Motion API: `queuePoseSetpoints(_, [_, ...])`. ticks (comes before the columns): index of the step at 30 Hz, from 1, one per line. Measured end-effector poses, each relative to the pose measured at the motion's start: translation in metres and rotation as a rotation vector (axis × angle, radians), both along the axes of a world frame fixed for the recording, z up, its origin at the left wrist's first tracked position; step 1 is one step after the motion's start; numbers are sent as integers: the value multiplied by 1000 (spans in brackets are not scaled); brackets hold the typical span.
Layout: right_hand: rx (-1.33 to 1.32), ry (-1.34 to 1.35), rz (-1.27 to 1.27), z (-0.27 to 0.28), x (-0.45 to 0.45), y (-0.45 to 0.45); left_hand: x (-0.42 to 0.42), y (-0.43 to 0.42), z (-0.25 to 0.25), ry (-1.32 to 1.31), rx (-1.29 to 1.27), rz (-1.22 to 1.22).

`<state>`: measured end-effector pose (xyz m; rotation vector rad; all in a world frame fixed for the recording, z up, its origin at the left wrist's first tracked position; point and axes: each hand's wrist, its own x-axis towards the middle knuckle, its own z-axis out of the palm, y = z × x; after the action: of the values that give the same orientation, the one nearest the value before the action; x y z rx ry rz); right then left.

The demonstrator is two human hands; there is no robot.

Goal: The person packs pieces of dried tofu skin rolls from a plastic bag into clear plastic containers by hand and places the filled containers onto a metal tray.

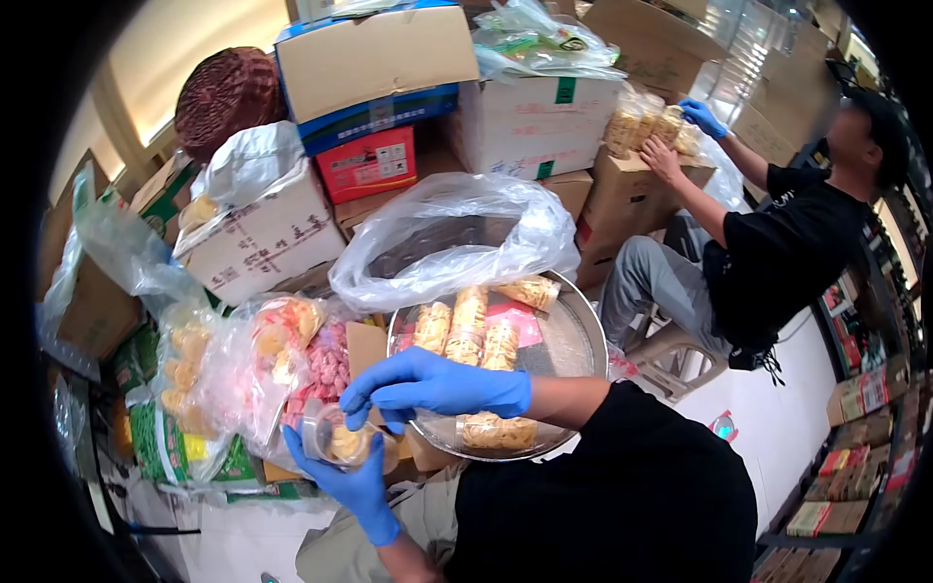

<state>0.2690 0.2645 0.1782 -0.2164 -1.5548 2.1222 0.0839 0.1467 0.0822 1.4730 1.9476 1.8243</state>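
My left hand (352,489), in a blue glove, is wrapped round a clear plastic jar (313,434). The jar is tilted, and pale yellow pieces (346,444) show inside it. Over the jar reaches my right hand (437,384), also gloved in blue, its fingers bent down and drawn together at the jar; whatever they pinch, if anything, is hidden. Just beyond, several filled clear jars (469,313) lie on a round metal tray (595,335), along with a pink-red sheet (526,325).
Clear plastic bags (228,384) of food lie at left, beside pink pieces (328,361). A large plastic bag (457,228) droops over the tray's far side. Stacked cartons (539,121) stand behind. At right, a seated person (787,233) handles filled jars on a cardboard box (632,194).
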Motion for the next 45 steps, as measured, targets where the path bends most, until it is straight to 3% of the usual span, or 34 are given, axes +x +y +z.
queuePoseSetpoints(4, [47, -77, -86, -13, -14, 7, -34, 36, 2, 98, -57, -75])
queuePoseSetpoints(9, [122, -151, -183, -30, -17, 7, -57, 65, -31, -25, -46, -169])
queuePoseSetpoints(15, [185, -290, -182, -60, -27, 10, -67, 56, -73, 5, -13, -77])
queuePoseSetpoints(21, [383, -264, -215, -67, -57, 10, -84, 43, -84, -7, 35, -39])
queuePoseSetpoints(23, [373, -265, -204, -67, -65, 4, -90, 37, -87, -208, 153, -93])
queuePoseSetpoints(26, [398, -256, -187, -70, -76, 1, -96, 27, -83, -281, 175, -103])
queuePoseSetpoints(30, [495, -242, -194, -71, -87, -2, -106, 20, -85, -118, 147, -13])
queuePoseSetpoints(33, [541, -279, -268, -62, -97, -6, -101, 16, -74, -321, 179, -122])
queuePoseSetpoints(36, [570, -268, -206, -67, -116, 1, -112, 14, -83, -117, 138, 18])
queuePoseSetpoints(41, [513, -288, -114, -63, -155, 14, -125, 4, -70, -325, 189, -28])
queuePoseSetpoints(43, [250, -312, -17, -55, -171, 23, -138, -2, -73, -381, 211, -29])
queuePoseSetpoints(45, [264, -227, -43, -70, -198, 38, -153, -9, -72, -443, 256, 30])
